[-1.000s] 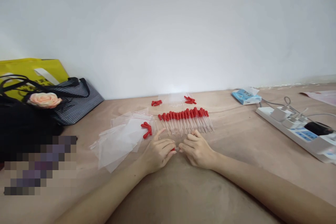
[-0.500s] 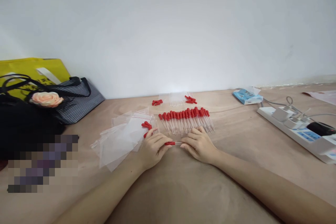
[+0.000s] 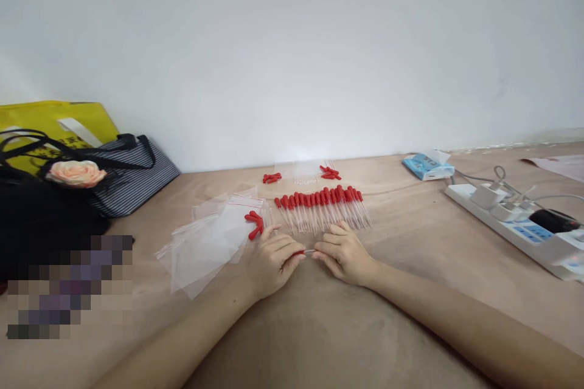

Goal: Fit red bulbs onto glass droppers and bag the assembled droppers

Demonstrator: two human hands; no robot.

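Observation:
Between thumb and fingers, my left hand point(image 3: 275, 261) pinches a red rubber bulb point(image 3: 298, 252), mostly covered by the fingertips. My right hand point(image 3: 345, 255) grips a thin clear tube point(image 3: 309, 251) that runs toward the bulb; the join is hidden. Just beyond my hands lies a row of droppers point(image 3: 319, 200) with red bulbs and clear stems pointing toward me. Several loose red bulbs point(image 3: 254, 225) rest beside my left hand on clear zip bags point(image 3: 205, 249).
Near the wall are more red bulbs point(image 3: 272, 178) and a clear bag point(image 3: 303, 171). A blue tissue pack point(image 3: 427, 166) and white power strip point(image 3: 511, 228) lie right. A striped bag point(image 3: 137, 179) and yellow bag point(image 3: 91, 115) stand left on the wooden table point(image 3: 401, 328).
My left fingers have shifted a little along the red bulb, covering more of it. The view has moved slightly.

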